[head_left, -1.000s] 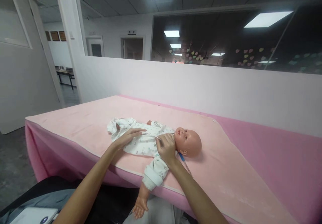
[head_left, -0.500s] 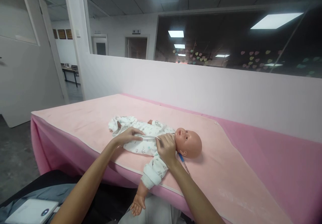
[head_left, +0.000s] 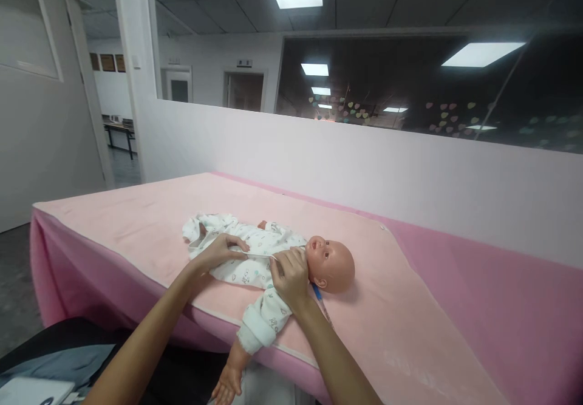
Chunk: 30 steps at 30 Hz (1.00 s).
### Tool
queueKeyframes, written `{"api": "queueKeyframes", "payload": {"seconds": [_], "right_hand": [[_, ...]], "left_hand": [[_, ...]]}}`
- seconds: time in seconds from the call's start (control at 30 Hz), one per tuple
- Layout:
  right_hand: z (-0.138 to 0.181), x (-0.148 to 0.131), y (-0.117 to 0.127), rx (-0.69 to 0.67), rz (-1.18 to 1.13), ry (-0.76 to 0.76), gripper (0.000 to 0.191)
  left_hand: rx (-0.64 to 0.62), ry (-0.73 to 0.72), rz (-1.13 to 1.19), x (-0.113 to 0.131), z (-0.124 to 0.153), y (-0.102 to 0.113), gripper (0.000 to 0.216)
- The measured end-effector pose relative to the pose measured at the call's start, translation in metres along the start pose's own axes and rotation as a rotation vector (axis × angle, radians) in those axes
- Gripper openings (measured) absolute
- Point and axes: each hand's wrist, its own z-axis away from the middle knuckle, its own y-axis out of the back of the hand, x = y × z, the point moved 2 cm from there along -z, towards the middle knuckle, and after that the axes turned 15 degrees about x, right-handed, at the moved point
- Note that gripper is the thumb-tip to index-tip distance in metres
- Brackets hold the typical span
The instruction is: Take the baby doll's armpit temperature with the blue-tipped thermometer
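Note:
A baby doll (head_left: 331, 264) lies on its back on the table, head to the right, dressed in a white patterned romper (head_left: 241, 275). My left hand (head_left: 221, 252) rests at the belly, pinching the garment's front edge. Near the doll's chest and neck, my right hand (head_left: 291, 276) is closed on the same edge, which stretches as a pale strip between both hands. One doll arm (head_left: 233, 370) hangs over the table's front edge. Beside the doll's neck a blue-ended strip (head_left: 317, 291) shows, partly hidden by my right forearm.
The table is covered by a light pink cloth (head_left: 401, 338) over a darker pink one (head_left: 505, 277). Behind it runs a white half wall (head_left: 364, 162) with a window above. A white device (head_left: 34, 391) lies low at the left. A door (head_left: 40, 107) stands at the far left.
The view has shifted slightly, so the doll and hands appear farther left and a bit lower. Both hands keep their hold on the romper's front edge.

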Motion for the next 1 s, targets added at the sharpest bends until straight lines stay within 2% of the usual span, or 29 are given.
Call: {"api": "queueKeyframes", "payload": {"seconds": [0.17,0.37,0.47,0.57,0.63,0.7,0.73,0.8,0.87,0.9,1.0], "right_hand": [[0.001,0.0,0.0,-0.002,0.012,0.018,0.015],[0.001,0.0,0.0,-0.035,0.047,-0.057,0.012],[0.001,0.0,0.0,-0.06,0.069,-0.104,0.011],[0.0,-0.002,0.001,-0.04,0.055,-0.117,0.019],[-0.004,-0.004,0.004,0.007,0.054,-0.115,0.023],[-0.01,-0.006,0.009,0.039,0.065,-0.084,0.025],[-0.014,-0.007,0.014,0.034,0.072,-0.055,0.024],[-0.017,-0.012,0.028,-0.016,0.09,0.006,0.022],[-0.012,-0.019,0.05,-0.076,0.129,0.0,0.021],[-0.006,-0.021,0.063,-0.093,0.171,-0.054,0.022],[0.025,-0.026,0.107,-0.091,0.455,-0.326,0.018]], "left_hand": [[-0.001,-0.025,-0.048,0.002,-0.005,0.001,0.022],[-0.201,-0.115,-0.325,0.015,-0.037,0.024,0.016],[-0.28,-0.152,-0.544,0.034,-0.059,0.022,0.022],[-0.209,-0.173,-0.64,0.06,-0.078,-0.003,0.025],[-0.154,-0.297,-0.49,0.076,-0.083,-0.034,0.026],[-0.259,-0.381,-0.25,0.082,-0.082,-0.069,0.029],[-0.314,-0.366,-0.155,0.079,-0.08,-0.084,0.031],[-0.328,-0.303,-0.06,0.066,-0.078,-0.106,0.035],[-0.334,-0.243,-0.036,0.05,-0.076,-0.115,0.036],[-0.348,-0.213,-0.021,0.043,-0.076,-0.114,0.037],[-0.54,-0.178,0.048,0.037,-0.073,-0.105,0.043]]}}
